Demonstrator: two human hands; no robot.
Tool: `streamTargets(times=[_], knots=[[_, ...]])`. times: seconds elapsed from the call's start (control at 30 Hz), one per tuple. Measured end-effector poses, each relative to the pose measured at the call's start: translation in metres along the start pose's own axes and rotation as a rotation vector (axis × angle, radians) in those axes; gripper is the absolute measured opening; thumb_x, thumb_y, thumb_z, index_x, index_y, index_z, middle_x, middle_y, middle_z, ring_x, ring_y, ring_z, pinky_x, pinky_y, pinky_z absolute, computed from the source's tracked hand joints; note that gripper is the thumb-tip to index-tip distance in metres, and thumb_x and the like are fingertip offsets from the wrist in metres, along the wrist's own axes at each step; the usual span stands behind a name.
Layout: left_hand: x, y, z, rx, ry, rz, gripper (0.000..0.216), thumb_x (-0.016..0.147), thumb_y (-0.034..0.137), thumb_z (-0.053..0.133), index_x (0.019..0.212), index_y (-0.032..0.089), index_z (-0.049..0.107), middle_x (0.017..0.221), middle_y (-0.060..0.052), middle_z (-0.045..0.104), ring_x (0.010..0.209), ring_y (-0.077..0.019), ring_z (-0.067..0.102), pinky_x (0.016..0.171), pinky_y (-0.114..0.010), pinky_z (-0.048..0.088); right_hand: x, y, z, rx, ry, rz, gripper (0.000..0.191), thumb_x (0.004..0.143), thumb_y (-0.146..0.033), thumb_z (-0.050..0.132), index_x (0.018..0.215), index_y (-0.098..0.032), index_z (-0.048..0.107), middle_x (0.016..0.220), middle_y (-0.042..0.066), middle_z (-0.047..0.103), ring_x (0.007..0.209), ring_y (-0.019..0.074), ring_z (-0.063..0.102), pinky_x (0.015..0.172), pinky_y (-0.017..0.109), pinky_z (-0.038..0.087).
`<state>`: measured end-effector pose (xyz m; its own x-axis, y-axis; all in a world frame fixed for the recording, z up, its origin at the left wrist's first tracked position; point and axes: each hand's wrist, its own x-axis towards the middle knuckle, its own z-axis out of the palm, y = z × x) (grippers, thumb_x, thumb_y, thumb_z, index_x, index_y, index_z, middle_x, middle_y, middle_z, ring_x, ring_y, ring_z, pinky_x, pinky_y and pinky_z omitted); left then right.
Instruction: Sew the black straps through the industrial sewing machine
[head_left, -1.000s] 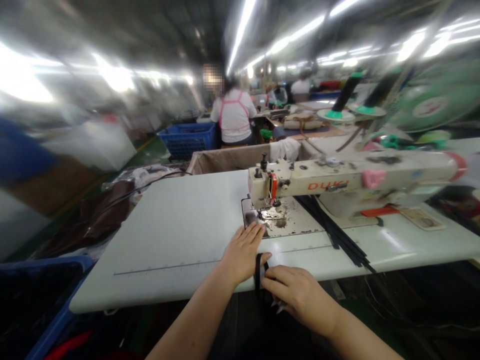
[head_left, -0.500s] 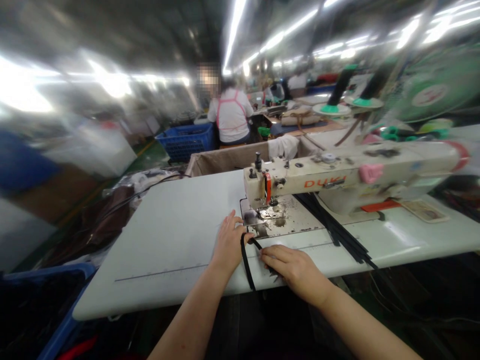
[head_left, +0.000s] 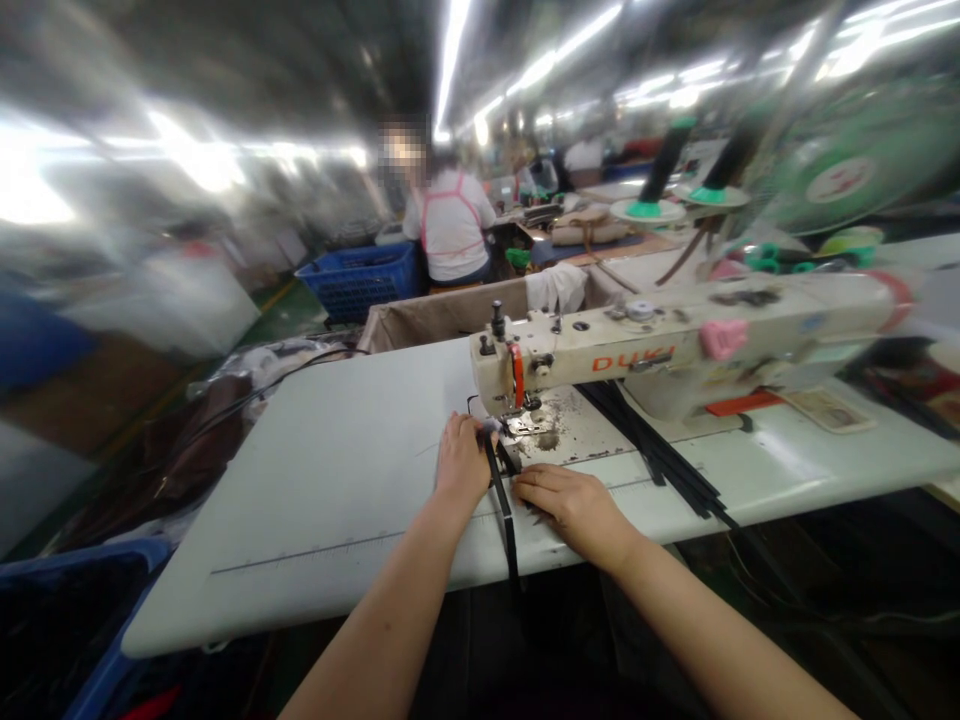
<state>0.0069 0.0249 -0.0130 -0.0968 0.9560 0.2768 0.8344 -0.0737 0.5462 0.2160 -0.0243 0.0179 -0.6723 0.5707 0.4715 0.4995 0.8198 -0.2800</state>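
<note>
A narrow black strap (head_left: pixel 508 530) is bent into a loop beside the needle area of the sewing machine (head_left: pixel 540 370), and one end hangs over the table's front edge. My left hand (head_left: pixel 461 460) has its thumb and fingers closed on the loop, close to the presser foot. My right hand (head_left: pixel 574 510) pinches the other part of the strap, just right of the left one. Something small, dark and pointed shows under the right fingers; I cannot make out what it is. Several more black straps (head_left: pixel 660 450) lie under the machine arm on the right.
The white sewing table (head_left: pixel 322 450) extends to the left. A fabric-lined bin (head_left: pixel 442 315) stands behind it, and a blue crate (head_left: pixel 142 570) at lower left. Thread cones (head_left: pixel 664 170) stand at the back right. A person in a white top (head_left: pixel 454 225) sits farther off beside another blue crate (head_left: pixel 360 275).
My left hand has moved forward with the strap loop, closer to the presser foot. The right hand has followed slightly forward. The whole view has shifted a little.
</note>
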Motion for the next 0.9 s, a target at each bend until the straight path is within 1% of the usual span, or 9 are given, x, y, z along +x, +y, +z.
streamTargets(times=[0.07, 0.13, 0.2, 0.27, 0.4, 0.5, 0.6, 0.77, 0.9], knots=[[0.005, 0.003, 0.002, 0.136, -0.04, -0.006, 0.042, 0.101, 0.033, 0.048, 0.137, 0.013, 0.055, 0.154, -0.016, 0.048, 0.154, -0.0306, 0.029, 0.127, -0.048, 0.027, 0.004, 0.004, 0.002, -0.009, -0.004, 0.003, 0.026, 0.096, -0.011, 0.059, 0.116, -0.022, 0.074, 0.117, 0.006, 0.08, 0.112, 0.0214, 0.073, 0.095, 0.035, 0.061], [0.013, 0.003, 0.003, 0.23, -0.116, 0.015, 0.051, 0.103, 0.034, 0.042, 0.149, 0.013, 0.044, 0.163, -0.014, 0.037, 0.157, -0.0292, 0.022, 0.129, -0.047, 0.021, 0.006, 0.009, 0.004, -0.021, -0.006, 0.006, 0.029, 0.095, -0.01, 0.06, 0.117, -0.021, 0.074, 0.12, 0.005, 0.08, 0.114, 0.0214, 0.072, 0.099, 0.035, 0.06], [0.023, 0.0, 0.003, 0.29, -0.205, 0.05, 0.055, 0.104, 0.036, 0.037, 0.154, 0.013, 0.039, 0.167, -0.012, 0.032, 0.158, -0.0285, 0.018, 0.129, -0.047, 0.019, 0.009, 0.013, 0.005, -0.034, -0.01, 0.012, 0.031, 0.093, -0.009, 0.062, 0.119, -0.021, 0.074, 0.122, 0.005, 0.079, 0.117, 0.0216, 0.071, 0.103, 0.035, 0.058], [0.033, -0.004, 0.003, 0.344, -0.282, 0.08, 0.057, 0.105, 0.038, 0.033, 0.157, 0.016, 0.035, 0.169, -0.009, 0.028, 0.158, -0.0293, 0.015, 0.129, -0.05, 0.017, 0.011, 0.016, 0.008, -0.052, -0.012, 0.027, 0.033, 0.093, -0.01, 0.063, 0.122, -0.02, 0.073, 0.124, 0.007, 0.078, 0.121, 0.0229, 0.069, 0.106, 0.036, 0.056], [0.052, -0.009, 0.003, 0.428, -0.371, 0.084, 0.059, 0.105, 0.042, 0.03, 0.16, 0.022, 0.032, 0.171, -0.008, 0.019, 0.159, -0.0325, 0.012, 0.127, -0.059, 0.013, 0.014, 0.02, 0.014, -0.091, -0.02, 0.068, 0.037, 0.094, -0.011, 0.06, 0.129, -0.02, 0.07, 0.131, 0.009, 0.075, 0.127, 0.0252, 0.066, 0.107, 0.041, 0.056], [0.063, -0.009, 0.005, 0.449, -0.404, 0.088, 0.063, 0.102, 0.044, 0.036, 0.161, 0.022, 0.031, 0.171, -0.009, 0.018, 0.159, -0.0337, 0.011, 0.127, -0.061, 0.011, 0.015, 0.021, 0.017, -0.114, -0.023, 0.1, 0.037, 0.096, -0.012, 0.06, 0.13, -0.02, 0.07, 0.133, 0.008, 0.074, 0.128, 0.0263, 0.065, 0.107, 0.043, 0.056], [0.071, -0.009, 0.009, 0.449, -0.41, 0.104, 0.067, 0.098, 0.041, 0.046, 0.16, 0.019, 0.034, 0.17, -0.012, 0.023, 0.158, -0.0345, 0.013, 0.127, -0.061, 0.008, 0.015, 0.021, 0.018, -0.127, -0.023, 0.124, 0.034, 0.097, -0.015, 0.059, 0.13, -0.018, 0.07, 0.133, 0.008, 0.074, 0.128, 0.0273, 0.064, 0.107, 0.043, 0.057], [0.072, -0.013, 0.017, 0.388, -0.334, 0.138, 0.069, 0.092, 0.035, 0.056, 0.157, 0.017, 0.04, 0.166, -0.016, 0.032, 0.157, -0.0361, 0.019, 0.127, -0.061, 0.007, 0.016, 0.018, 0.017, -0.151, -0.047, 0.143, 0.036, 0.098, -0.015, 0.057, 0.132, -0.018, 0.068, 0.136, 0.009, 0.072, 0.13, 0.0267, 0.063, 0.108, 0.043, 0.056], [0.069, -0.017, 0.021, 0.34, -0.275, 0.142, 0.073, 0.091, 0.034, 0.057, 0.158, 0.015, 0.038, 0.164, -0.018, 0.035, 0.156, -0.0375, 0.021, 0.127, -0.061, 0.007, 0.016, 0.017, 0.017, -0.159, -0.047, 0.146, 0.036, 0.099, -0.017, 0.057, 0.133, -0.019, 0.068, 0.136, 0.009, 0.072, 0.131, 0.0265, 0.063, 0.108, 0.044, 0.056]])
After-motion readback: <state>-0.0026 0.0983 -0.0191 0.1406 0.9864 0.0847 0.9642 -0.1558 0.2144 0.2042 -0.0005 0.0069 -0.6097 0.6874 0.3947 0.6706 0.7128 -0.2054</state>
